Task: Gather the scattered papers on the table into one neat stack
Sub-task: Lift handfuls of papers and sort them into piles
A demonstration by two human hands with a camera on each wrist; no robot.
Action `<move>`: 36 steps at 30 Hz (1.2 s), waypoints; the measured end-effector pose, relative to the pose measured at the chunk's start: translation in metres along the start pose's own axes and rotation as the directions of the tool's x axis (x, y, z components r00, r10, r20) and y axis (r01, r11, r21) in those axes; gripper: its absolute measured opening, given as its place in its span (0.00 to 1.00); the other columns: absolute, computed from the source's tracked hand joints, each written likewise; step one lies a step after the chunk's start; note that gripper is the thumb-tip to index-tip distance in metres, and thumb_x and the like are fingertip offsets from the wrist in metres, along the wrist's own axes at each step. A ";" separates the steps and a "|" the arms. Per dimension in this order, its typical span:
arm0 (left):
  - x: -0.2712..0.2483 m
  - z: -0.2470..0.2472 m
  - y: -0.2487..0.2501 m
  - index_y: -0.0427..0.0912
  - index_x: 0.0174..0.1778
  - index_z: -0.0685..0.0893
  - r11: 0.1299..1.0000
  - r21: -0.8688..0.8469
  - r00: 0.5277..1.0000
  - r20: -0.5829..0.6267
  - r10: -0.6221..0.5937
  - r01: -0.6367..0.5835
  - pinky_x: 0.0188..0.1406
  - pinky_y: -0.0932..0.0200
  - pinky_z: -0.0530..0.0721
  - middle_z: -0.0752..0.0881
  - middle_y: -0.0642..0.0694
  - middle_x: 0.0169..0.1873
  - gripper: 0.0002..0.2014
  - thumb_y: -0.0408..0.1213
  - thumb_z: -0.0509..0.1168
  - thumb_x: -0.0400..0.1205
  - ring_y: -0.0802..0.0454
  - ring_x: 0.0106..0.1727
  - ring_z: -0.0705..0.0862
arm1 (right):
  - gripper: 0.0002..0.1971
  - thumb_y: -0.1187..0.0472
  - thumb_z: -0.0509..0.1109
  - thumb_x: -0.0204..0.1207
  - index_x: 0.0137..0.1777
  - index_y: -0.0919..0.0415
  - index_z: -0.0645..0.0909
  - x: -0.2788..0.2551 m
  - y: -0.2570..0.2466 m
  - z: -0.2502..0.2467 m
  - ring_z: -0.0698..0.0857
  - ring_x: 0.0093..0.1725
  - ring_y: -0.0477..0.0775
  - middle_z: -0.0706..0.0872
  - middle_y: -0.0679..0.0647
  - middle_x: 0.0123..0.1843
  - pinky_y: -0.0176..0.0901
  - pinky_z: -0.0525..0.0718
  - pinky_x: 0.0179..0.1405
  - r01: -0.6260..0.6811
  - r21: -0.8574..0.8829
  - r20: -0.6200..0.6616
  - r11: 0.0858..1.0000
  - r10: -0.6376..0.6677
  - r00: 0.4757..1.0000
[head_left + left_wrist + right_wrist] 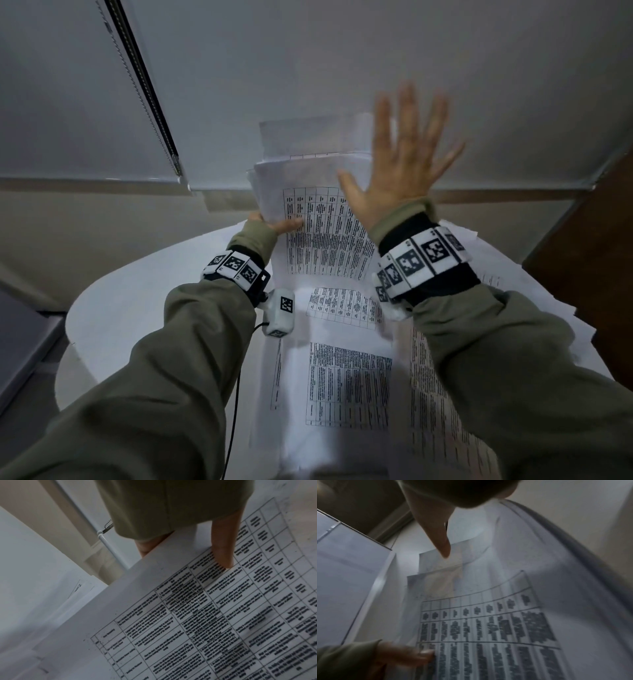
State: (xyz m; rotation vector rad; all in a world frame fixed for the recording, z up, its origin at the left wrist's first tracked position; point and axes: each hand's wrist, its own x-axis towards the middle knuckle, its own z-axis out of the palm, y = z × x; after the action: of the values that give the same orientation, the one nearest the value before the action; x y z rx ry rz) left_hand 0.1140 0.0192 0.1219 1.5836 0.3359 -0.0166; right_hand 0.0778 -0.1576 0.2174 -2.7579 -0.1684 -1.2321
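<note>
White paper sheets with black printed tables lie spread on the round white tabletop. Farther back, the left hand pinches a lifted bunch of printed sheets by its left edge. The right hand is up beside it, fingers spread wide.

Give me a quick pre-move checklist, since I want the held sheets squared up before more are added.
1. Left hand grips the held sheets at their left edge, thumb on the printed side: ok.
2. Right hand free, fingers spread, holding nothing: ok.
3. Held sheets' top edges aligned: not ok, they are staggered.
4. All papers gathered: not ok, printed sheets lie on the round white table.
5. Right hand touching the held sheets: cannot tell, it is blurred.
</note>
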 end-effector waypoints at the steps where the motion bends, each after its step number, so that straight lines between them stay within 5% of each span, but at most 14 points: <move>1: 0.002 0.000 -0.002 0.31 0.70 0.71 1.000 -0.023 1.000 0.019 0.018 -0.018 0.73 0.39 0.71 0.83 0.37 0.62 0.54 0.48 0.84 0.49 0.39 0.65 0.80 | 0.47 0.35 0.65 0.67 0.81 0.55 0.50 0.003 -0.007 -0.005 0.53 0.80 0.73 0.56 0.59 0.83 0.84 0.44 0.65 0.073 -0.082 0.140 0.994 -0.061 0.988; 4: 0.003 -0.001 -0.005 0.32 0.69 0.72 0.997 -0.059 0.998 0.036 0.046 -0.044 0.71 0.36 0.74 0.84 0.38 0.60 0.53 0.45 0.84 0.48 0.39 0.63 0.82 | 0.38 0.39 0.59 0.76 0.82 0.45 0.45 0.004 -0.013 -0.005 0.39 0.83 0.65 0.44 0.48 0.85 0.86 0.37 0.65 0.134 -0.097 0.380 0.986 -0.087 0.921; 7: 0.004 -0.002 -0.006 0.32 0.67 0.74 0.995 -0.072 0.995 0.069 0.069 -0.064 0.70 0.35 0.75 0.85 0.36 0.59 0.52 0.45 0.84 0.47 0.37 0.62 0.82 | 0.42 0.46 0.64 0.75 0.83 0.48 0.43 0.001 -0.020 -0.010 0.44 0.83 0.65 0.49 0.49 0.85 0.82 0.35 0.66 0.065 -0.081 0.280 0.995 -0.040 0.959; 11: 0.009 0.002 -0.010 0.34 0.62 0.79 0.992 -0.073 0.989 0.100 0.107 -0.100 0.69 0.35 0.75 0.87 0.38 0.55 0.48 0.46 0.83 0.45 0.37 0.61 0.83 | 0.33 0.48 0.59 0.80 0.82 0.49 0.49 0.005 -0.024 -0.003 0.51 0.84 0.53 0.56 0.45 0.83 0.79 0.39 0.72 0.195 0.034 0.521 0.980 -0.183 0.834; 15: 0.013 0.000 -0.013 0.33 0.65 0.77 0.989 -0.070 0.985 0.107 0.133 -0.126 0.69 0.37 0.76 0.87 0.40 0.54 0.47 0.43 0.83 0.48 0.41 0.60 0.84 | 0.37 0.48 0.60 0.79 0.83 0.50 0.45 -0.003 -0.025 0.008 0.43 0.84 0.53 0.48 0.44 0.85 0.76 0.40 0.74 0.224 0.127 0.551 0.966 -0.256 0.794; 18: 0.012 -0.002 -0.012 0.34 0.67 0.76 0.993 -0.042 0.989 0.095 0.112 -0.108 0.71 0.38 0.74 0.86 0.40 0.58 0.43 0.42 0.82 0.55 0.40 0.63 0.82 | 0.40 0.41 0.60 0.77 0.82 0.46 0.40 0.000 -0.014 0.014 0.37 0.83 0.58 0.41 0.46 0.85 0.78 0.37 0.72 0.219 0.026 0.540 0.975 -0.198 0.818; 21: 0.006 -0.003 -0.004 0.32 0.70 0.73 0.999 0.033 0.999 0.024 0.030 -0.030 0.73 0.41 0.72 0.83 0.38 0.61 0.46 0.47 0.81 0.58 0.42 0.63 0.81 | 0.42 0.38 0.61 0.75 0.81 0.42 0.38 0.005 0.016 0.020 0.34 0.82 0.65 0.35 0.50 0.84 0.79 0.36 0.69 0.032 -0.063 0.500 0.998 0.004 0.866; 23: 0.003 -0.004 0.002 0.32 0.72 0.70 0.999 0.050 1.000 0.007 -0.001 0.001 0.73 0.42 0.71 0.81 0.36 0.65 0.46 0.46 0.81 0.61 0.42 0.64 0.79 | 0.48 0.38 0.66 0.72 0.81 0.43 0.35 -0.002 0.042 0.031 0.34 0.82 0.66 0.33 0.53 0.84 0.77 0.37 0.71 -0.207 -0.040 0.462 0.977 0.202 0.863; 25: 0.002 -0.003 0.007 0.31 0.73 0.68 0.998 0.058 1.000 -0.022 -0.020 0.021 0.73 0.45 0.70 0.79 0.35 0.68 0.42 0.42 0.79 0.66 0.38 0.70 0.76 | 0.57 0.42 0.75 0.66 0.81 0.45 0.34 -0.013 0.064 0.045 0.40 0.83 0.63 0.36 0.54 0.85 0.73 0.44 0.77 -0.596 0.207 0.545 0.776 0.414 0.729; 27: 0.007 0.000 0.004 0.29 0.75 0.65 0.997 0.071 0.998 -0.055 -0.021 0.025 0.74 0.49 0.67 0.75 0.33 0.71 0.37 0.34 0.74 0.73 0.38 0.75 0.71 | 0.55 0.49 0.79 0.65 0.82 0.49 0.42 -0.030 0.075 0.058 0.57 0.82 0.63 0.53 0.57 0.84 0.68 0.59 0.78 -0.826 0.382 0.757 0.415 0.372 0.537; 29: 0.005 0.007 0.002 0.28 0.76 0.63 0.991 0.127 0.999 -0.026 -0.044 0.046 0.75 0.54 0.65 0.71 0.33 0.74 0.36 0.32 0.72 0.75 0.41 0.76 0.69 | 0.40 0.56 0.76 0.70 0.79 0.61 0.59 -0.046 0.072 0.068 0.71 0.75 0.61 0.70 0.58 0.77 0.59 0.69 0.74 -0.870 0.348 0.865 0.348 0.239 0.442; 31: 0.002 0.009 -0.004 0.30 0.73 0.69 0.986 0.165 0.999 0.008 -0.040 0.038 0.68 0.57 0.70 0.76 0.34 0.70 0.32 0.33 0.73 0.75 0.44 0.68 0.76 | 0.31 0.64 0.73 0.73 0.75 0.65 0.66 -0.057 0.066 0.078 0.75 0.72 0.60 0.77 0.59 0.72 0.55 0.72 0.73 -0.857 0.372 0.851 0.357 0.237 0.468; 34: 0.002 0.005 -0.006 0.29 0.65 0.78 0.986 0.166 0.990 -0.139 0.030 -0.007 0.55 0.58 0.76 0.84 0.34 0.58 0.27 0.37 0.75 0.73 0.43 0.53 0.81 | 0.33 0.68 0.72 0.74 0.78 0.61 0.63 -0.063 0.071 0.084 0.72 0.74 0.61 0.73 0.59 0.75 0.61 0.70 0.74 -0.842 0.362 0.847 0.400 0.236 0.476; 36: 0.003 0.001 0.004 0.26 0.64 0.78 0.996 0.066 0.972 -0.222 0.070 -0.057 0.53 0.59 0.77 0.84 0.34 0.55 0.26 0.33 0.74 0.72 0.43 0.51 0.80 | 0.40 0.68 0.74 0.71 0.80 0.55 0.59 -0.069 0.092 0.085 0.68 0.75 0.63 0.66 0.60 0.78 0.63 0.70 0.73 -0.854 0.281 0.857 0.438 0.286 0.428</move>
State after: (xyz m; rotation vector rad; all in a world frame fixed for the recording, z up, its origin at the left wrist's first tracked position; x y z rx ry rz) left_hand 0.1184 0.0190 0.1251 1.6579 0.4643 0.2056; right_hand 0.1081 -0.2392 0.1043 -2.0260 0.3023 0.1932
